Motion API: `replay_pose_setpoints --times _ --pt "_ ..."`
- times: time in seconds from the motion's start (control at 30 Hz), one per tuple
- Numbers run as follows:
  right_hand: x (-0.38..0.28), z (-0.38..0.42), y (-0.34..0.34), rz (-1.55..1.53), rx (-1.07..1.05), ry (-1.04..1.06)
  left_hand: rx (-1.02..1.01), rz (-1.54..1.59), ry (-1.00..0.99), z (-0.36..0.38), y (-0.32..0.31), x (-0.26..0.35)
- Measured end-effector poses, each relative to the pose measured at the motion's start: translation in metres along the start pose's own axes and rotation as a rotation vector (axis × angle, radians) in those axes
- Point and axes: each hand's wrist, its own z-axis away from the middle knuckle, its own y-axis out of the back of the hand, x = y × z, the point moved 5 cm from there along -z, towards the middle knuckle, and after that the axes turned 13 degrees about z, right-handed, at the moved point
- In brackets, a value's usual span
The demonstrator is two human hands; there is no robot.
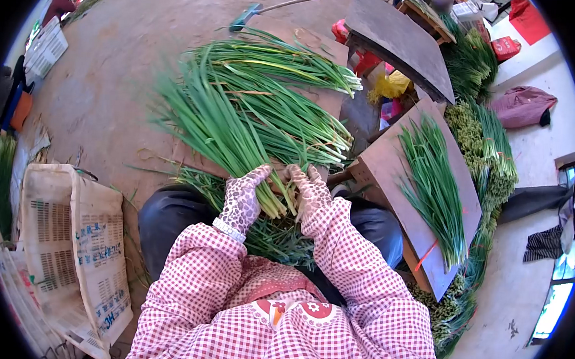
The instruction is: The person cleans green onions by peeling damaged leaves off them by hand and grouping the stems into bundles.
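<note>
Long green stalks form a bunch (228, 127) that my left hand (242, 200), in a spotted glove, wraps around near its pale cut ends. The leafy tips fan out toward the upper left and are blurred. Close beside those ends, my right hand (308, 190), gloved too, has its fingers pinched on stalks at the bunch's right edge. Beyond my hands, two overlapping piles of the same stalks (304, 118) lie on a flat brown sheet, white ends to the right. Loose green leaves (278, 241) lie in my lap between my knees.
On my right, a low board (451, 162) bears a tied bunch (436, 187); more bunches (490, 157) line the wall behind it. A white plastic crate (101, 254) stands at my left. Farther off are a dark tabletop (399, 39), a broom (245, 17) and a person (59, 5).
</note>
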Motion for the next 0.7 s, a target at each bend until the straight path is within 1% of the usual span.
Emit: replay_pose_setpoints --times 0.03,0.1,0.13,0.17,0.23,0.27,0.3,0.37,0.4,0.43,0.47,0.5,0.53,0.57,0.6,0.63,0.67,0.7 --pt "0.003 -0.002 -0.003 0.006 -0.004 0.001 0.001 0.006 -0.004 0.0 0.0 0.001" --pt "0.002 -0.004 -0.007 -0.143 0.019 0.056 0.027 0.06 -0.069 -0.002 0.002 0.006" --pt "-0.003 0.001 -0.007 -0.05 0.007 0.002 0.073 0.062 -0.033 -0.009 0.01 0.006" --pt "-0.002 0.001 -0.002 -0.045 0.003 0.002 0.074 0.068 -0.037 -0.012 0.014 0.011" --pt "-0.001 0.008 -0.001 -0.178 -0.138 0.033 0.04 0.062 -0.187 -0.011 0.013 0.033" --pt "0.001 0.016 0.002 -0.074 -0.144 0.051 0.048 0.107 -0.193 -0.01 0.014 0.039" --pt "0.01 0.018 0.011 -0.096 -0.229 0.008 -0.004 0.067 -0.255 -0.006 0.012 0.045" --pt "0.007 0.032 0.034 0.402 -0.296 -0.123 0.025 0.205 -0.229 -0.004 0.013 0.052" --pt "-0.007 0.038 0.041 0.868 -0.284 -0.101 0.029 0.253 -0.262 -0.002 0.012 0.056" --pt "-0.022 0.047 0.048 1.2 -0.275 -0.07 0.029 0.255 -0.261 -0.001 0.014 0.055" --pt "-0.037 0.056 0.054 1.532 -0.265 -0.046 -0.028 0.037 -0.293 0.002 0.015 0.053" --pt "-0.046 0.063 0.06 1.492 -0.122 0.18 -0.083 -0.181 -0.32 0.005 0.014 0.051" --pt "-0.065 0.072 0.05 1.46 -0.063 0.286 -0.008 0.087 -0.165 0.004 0.013 0.041" --pt "-0.082 0.082 0.035 1.424 0.0 0.394 0.004 0.047 -0.157 0.002 0.013 0.032" --pt "-0.076 0.078 0.025 1.404 0.027 0.427 -0.004 0.102 -0.072 0.001 0.012 0.02" --pt "-0.074 0.079 0.009 1.452 -0.092 0.417 -0.012 0.153 0.009 0.0 0.011 0.01" --pt "-0.062 0.072 -0.003 1.525 -0.142 0.378 -0.028 0.172 0.019 -0.005 0.015 0.0" --pt "-0.053 0.066 -0.011 1.597 -0.197 0.34 -0.03 0.249 0.096 -0.004 0.011 -0.004"
